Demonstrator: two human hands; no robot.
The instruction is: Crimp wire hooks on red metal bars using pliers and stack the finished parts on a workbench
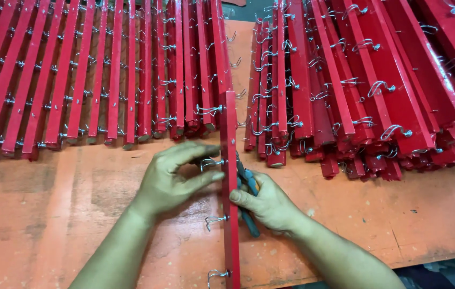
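Long red-painted wooden slat [230, 192] standing on edge at mid orange table [50, 214], left hand [176, 179] with fingers pinched on a small silver wire hook [211, 162] on the slat, right hand [267, 203] fingers clamped around teal-handled pliers [247, 184] against the slat's other side, stacks of red hooked slats [366, 80] behind

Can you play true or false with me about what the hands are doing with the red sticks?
1. The left hand touches a wire hook on the upright red strip. True.
2. The right hand holds a hammer. False: it holds blue-handled pliers.
3. The table is green. False: it is orange.
4. Piles of red strips lie behind the hands. True.
5. The strip in hand has no hooks. False: several wire hooks stick out on its left side.
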